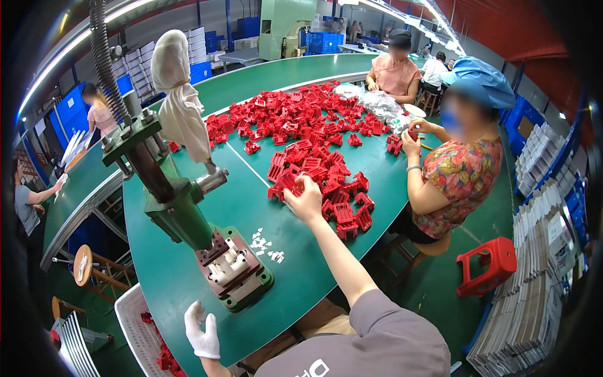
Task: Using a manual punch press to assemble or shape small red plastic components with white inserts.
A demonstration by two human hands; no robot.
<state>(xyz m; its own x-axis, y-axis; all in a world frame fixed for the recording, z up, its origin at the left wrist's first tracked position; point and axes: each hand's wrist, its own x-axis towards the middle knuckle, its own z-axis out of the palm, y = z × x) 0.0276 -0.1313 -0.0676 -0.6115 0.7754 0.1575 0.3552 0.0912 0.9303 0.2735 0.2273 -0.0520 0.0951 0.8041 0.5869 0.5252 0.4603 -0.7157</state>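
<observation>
My right hand (306,200), bare, reaches to the near edge of a heap of red plastic parts (308,119). Its fingers are bent around a red plastic part (288,181) at the heap's left side. My left hand (202,333) wears a white glove and hovers by the table's near left edge. Its thumb stands away from the fingers, and nothing shows in it. Between my hands stands a green hand press (179,210), its lever wrapped in white cloth (182,107). White pieces sit in the press's fixture (227,267). Small white plastic pieces (267,246) lie loose beside it.
A white basket (129,320) holding red parts stands below the table's left edge. Across the green table (301,276), a co-worker in a blue cap (461,151) handles small parts. Clear plastic bags (380,103) lie beyond. A red stool (487,264) and stacked cartons (521,314) are at right.
</observation>
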